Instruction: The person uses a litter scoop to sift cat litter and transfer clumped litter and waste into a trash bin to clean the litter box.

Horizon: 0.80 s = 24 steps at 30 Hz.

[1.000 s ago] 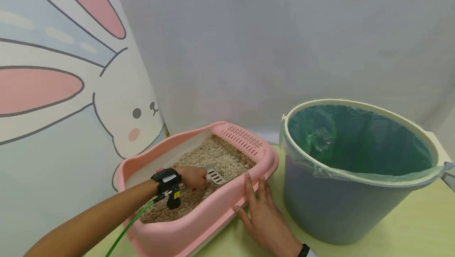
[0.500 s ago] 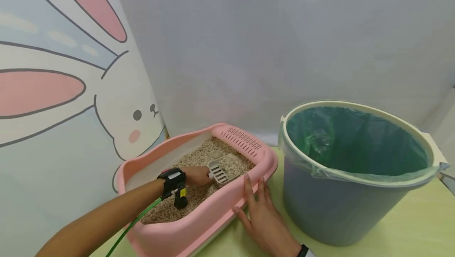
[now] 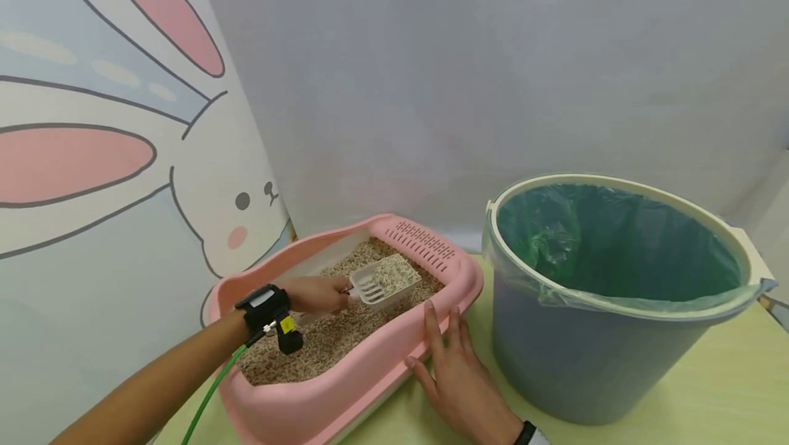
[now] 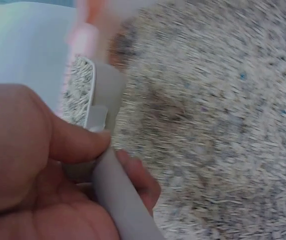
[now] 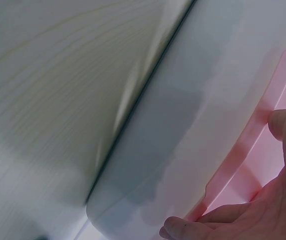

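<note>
Scoop (image 4: pixel 108 87) loaded, just beyond left hand (image 3: pixel 317 294), fingers pinching the handle (image 4: pixel 123 197).
Tilting could spill litter (image 3: pixel 397 274); right hand (image 3: pixel 464 388) lies against tray (image 3: pixel 364 374), fingers spread.

Tray (image 3: pixel 296 404): pink plastic, smooth, soft sheen. Scoop (image 4: pixel 107 92): pale grey plastic, smooth, near matt. Litter (image 3: pixel 333 337): rough, dry-looking, coarse grains. Bin (image 3: pixel 567 356): grey plastic, smooth, matt. Liner (image 3: pixel 641 246): thin green translucent plastic film, crinkled, glossy. Backdrop (image 3: pixel 468 89): cloth-like, matt, soft folds. Rabbit-print panel (image 3: pixel 68 335): smooth, matt. Counter (image 3: pixel 703 376): smooth, faint wood-like grain.
</note>
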Motion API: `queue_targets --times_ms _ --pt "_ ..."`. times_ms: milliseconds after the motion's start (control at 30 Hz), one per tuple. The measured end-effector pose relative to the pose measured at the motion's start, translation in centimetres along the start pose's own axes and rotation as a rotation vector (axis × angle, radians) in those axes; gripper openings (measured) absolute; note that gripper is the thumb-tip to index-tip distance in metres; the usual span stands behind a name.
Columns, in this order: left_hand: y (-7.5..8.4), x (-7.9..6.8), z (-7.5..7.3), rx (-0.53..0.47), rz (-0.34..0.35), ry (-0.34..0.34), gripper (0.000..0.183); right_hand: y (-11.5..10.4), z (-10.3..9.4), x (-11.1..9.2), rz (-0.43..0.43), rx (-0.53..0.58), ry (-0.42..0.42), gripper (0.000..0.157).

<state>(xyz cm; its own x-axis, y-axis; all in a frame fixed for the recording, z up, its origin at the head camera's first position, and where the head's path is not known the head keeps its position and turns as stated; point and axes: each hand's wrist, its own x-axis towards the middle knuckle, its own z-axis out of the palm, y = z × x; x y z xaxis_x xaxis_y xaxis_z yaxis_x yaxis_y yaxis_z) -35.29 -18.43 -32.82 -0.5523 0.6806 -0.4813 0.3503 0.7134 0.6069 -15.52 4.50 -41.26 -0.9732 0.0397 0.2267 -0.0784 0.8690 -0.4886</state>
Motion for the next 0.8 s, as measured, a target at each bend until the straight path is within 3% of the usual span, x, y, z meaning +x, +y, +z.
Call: queue_targets --times_ms 133,300,433,667,800 --pt "0.0 -1.2 -0.9 -0.022 0.051 0.034 0.017 0.0 0.0 0.0 0.012 0.013 -0.02 0.083" --pt "-0.5 -2.0 -1.6 -0.154 0.121 0.041 0.02 0.0 -0.1 0.1 0.014 0.018 -0.015 0.082" --pt "-1.0 -2.2 -2.0 -0.258 0.145 0.026 0.022 0.1 -0.1 0.1 0.006 0.011 -0.007 0.081" --pt "-1.6 -2.0 -2.5 -0.506 0.212 -0.077 0.024 0.2 0.1 0.1 0.0 0.01 -0.009 0.081" --pt "-1.8 -2.2 -2.7 -0.517 0.201 -0.058 0.028 0.2 0.0 0.2 0.002 0.012 -0.011 0.082"
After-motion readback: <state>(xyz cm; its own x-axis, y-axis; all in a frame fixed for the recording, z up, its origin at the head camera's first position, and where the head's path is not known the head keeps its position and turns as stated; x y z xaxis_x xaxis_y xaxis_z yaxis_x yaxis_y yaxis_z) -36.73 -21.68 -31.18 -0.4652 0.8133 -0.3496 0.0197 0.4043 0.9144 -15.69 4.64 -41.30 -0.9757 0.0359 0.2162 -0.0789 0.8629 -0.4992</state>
